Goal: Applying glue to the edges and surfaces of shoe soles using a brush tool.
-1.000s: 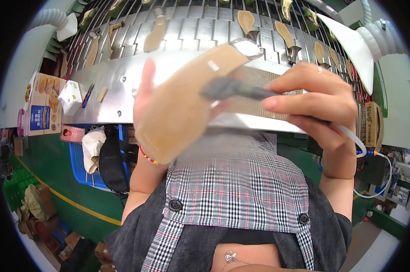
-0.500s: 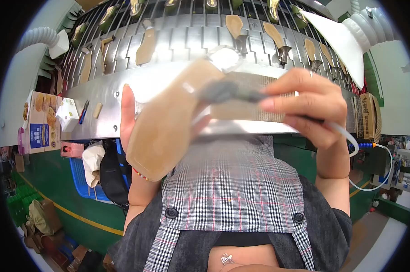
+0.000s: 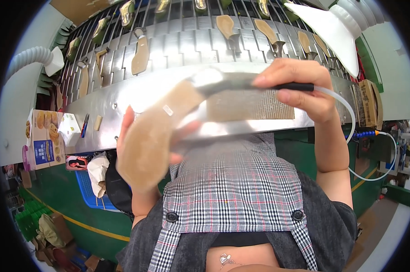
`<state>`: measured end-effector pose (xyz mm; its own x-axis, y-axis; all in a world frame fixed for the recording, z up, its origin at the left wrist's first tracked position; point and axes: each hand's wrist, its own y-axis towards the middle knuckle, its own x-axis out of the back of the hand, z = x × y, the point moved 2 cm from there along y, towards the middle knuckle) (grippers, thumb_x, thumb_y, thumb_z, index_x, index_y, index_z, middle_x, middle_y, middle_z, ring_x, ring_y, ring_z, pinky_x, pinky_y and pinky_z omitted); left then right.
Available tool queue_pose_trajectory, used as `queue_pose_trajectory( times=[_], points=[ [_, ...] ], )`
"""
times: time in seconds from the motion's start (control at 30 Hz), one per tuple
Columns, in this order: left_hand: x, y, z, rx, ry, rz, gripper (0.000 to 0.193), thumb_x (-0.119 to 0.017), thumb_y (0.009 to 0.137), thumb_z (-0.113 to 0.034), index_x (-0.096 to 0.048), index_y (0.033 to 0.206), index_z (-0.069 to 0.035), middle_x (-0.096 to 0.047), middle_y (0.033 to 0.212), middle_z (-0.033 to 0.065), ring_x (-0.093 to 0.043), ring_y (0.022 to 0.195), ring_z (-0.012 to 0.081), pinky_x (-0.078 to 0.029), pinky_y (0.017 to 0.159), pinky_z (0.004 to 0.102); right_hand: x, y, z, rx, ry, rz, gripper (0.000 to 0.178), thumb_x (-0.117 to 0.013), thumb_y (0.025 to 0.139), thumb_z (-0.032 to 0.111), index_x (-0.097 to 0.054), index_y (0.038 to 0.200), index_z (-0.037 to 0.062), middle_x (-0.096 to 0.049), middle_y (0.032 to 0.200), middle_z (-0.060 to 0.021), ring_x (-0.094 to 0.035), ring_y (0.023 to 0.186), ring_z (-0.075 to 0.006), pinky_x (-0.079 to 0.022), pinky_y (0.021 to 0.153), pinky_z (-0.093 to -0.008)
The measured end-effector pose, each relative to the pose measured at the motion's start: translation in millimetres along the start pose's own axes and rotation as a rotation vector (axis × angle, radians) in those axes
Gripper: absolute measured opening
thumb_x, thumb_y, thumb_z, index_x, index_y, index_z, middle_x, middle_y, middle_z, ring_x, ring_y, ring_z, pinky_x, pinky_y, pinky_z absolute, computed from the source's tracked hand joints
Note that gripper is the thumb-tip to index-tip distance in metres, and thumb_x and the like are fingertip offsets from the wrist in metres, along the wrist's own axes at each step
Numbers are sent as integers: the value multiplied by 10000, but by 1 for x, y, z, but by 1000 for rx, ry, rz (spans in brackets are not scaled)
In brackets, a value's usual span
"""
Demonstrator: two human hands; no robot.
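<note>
Nearest me is the checked apron [image 3: 232,190], and I judge it would catch the tan shoe sole [image 3: 143,140] if my support slackened: the sole is held up at the left, tilted, over the near edge of the steel bench [image 3: 89,139], with its far end angled right. A snag on the white tube [image 3: 348,111], looping off the back of the tool to the right, could drag the tool sideways and scuff the sole. My left hand [image 3: 186,130] is closed on the sole from behind, a digit along its left edge and fingertips past its right; the palm is hidden, so I can't tell how firmly it presses. Farther off, at the right, my right hand [image 3: 307,88] pinches the black-handled tool [image 3: 300,86], fingers partly curled. The tool's head blurs near the sole's far end, and I can't say whether they touch. Beyond lies a brown ribbed board [image 3: 250,106] on the bench, then the slatted rack [image 3: 183,43], where other soles [image 3: 140,56] rest well apart from both hands.
</note>
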<state>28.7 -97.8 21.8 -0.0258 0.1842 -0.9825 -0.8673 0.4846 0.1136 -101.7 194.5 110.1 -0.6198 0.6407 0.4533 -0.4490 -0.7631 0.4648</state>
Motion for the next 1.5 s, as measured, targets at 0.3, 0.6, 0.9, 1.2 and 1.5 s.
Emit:
queue_pose_trajectory(
  times=[0.3, 0.6, 0.9, 1.2, 1.5],
  points=[
    [15, 25, 11, -630, 1975, -184, 694, -576, 828, 75, -291, 1461, 59, -489, 1389, 179, -465, 1287, 250, -326, 1087, 400, -61, -5, 5, -22, -87, -191, 264, -658, 837, 95, -705, 1076, -6, -706, 837, -129, -666, 693, -176, -491, 617, -257],
    [45, 37, 16, -883, 2361, -328, 437, -618, 858, 49, -424, 1250, 33, -573, 1146, 142, -568, 1025, 235, -439, 933, 350, -90, -3, 27, 65, -234, -177, 296, -693, 744, 6, -696, 1035, -45, -714, 870, -173, -693, 695, -261, -534, 611, -319],
    [27, 35, 15, -982, 2337, -544, 398, -783, 815, -52, -579, 1152, 12, -677, 958, 65, -647, 846, 120, -517, 749, 265, -82, 4, 32, 149, -17, 42, 322, -692, 690, 15, -722, 1008, -23, -703, 878, -169, -683, 733, -266, -539, 631, -323],
    [-2, 27, 23, -619, 2144, -418, 390, -801, 787, -63, -613, 1115, 34, -685, 945, 68, -639, 844, 115, -506, 743, 267, -57, 9, 34, 140, -102, 115, 269, -645, 728, 127, -749, 952, 20, -704, 891, -190, -678, 727, -275, -524, 608, -342],
    [21, 1, 4, -559, 2141, -299, 617, -806, 732, -35, -510, 1266, 58, -644, 1060, 117, -646, 937, 178, -535, 819, 328, -44, 11, 48, 113, -383, 38, 169, -679, 788, 173, -755, 899, 70, -707, 891, -164, -680, 696, -267, -532, 595, -326]
  ],
)
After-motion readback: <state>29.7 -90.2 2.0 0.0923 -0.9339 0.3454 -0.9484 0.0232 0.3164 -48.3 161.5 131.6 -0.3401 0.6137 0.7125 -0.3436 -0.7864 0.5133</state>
